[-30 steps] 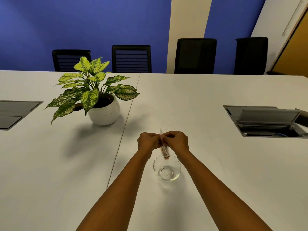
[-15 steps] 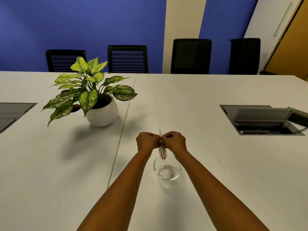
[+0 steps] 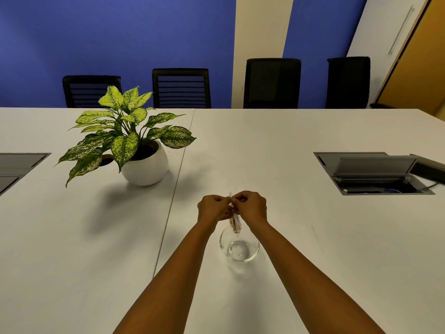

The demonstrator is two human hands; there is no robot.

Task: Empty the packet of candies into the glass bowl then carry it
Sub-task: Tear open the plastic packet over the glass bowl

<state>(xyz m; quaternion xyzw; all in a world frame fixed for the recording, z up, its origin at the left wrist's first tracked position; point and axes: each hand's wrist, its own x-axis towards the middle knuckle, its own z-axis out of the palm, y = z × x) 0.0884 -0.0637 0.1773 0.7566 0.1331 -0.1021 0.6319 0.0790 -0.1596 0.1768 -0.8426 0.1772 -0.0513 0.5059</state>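
A small clear glass bowl (image 3: pixel 239 248) stands on the white table (image 3: pixel 289 237) between my forearms, and nothing shows inside it. Just above its far rim hangs a thin candy packet (image 3: pixel 235 222), seen edge-on with its lower end over the bowl. My left hand (image 3: pixel 213 208) and my right hand (image 3: pixel 251 206) meet knuckle to knuckle, both pinching the packet's top edge. My fingers hide the top of the packet, so I cannot tell whether it is torn open.
A potted plant in a round white pot (image 3: pixel 144 165) stands at the far left. An open cable box (image 3: pixel 375 173) is set into the table at the right, a closed one (image 3: pixel 16 165) at the left. Several black chairs (image 3: pixel 272 83) line the far edge.
My hands and the packet stay pinched together over the bowl. Only the camera has shifted slightly; the scene slid a little to the left.
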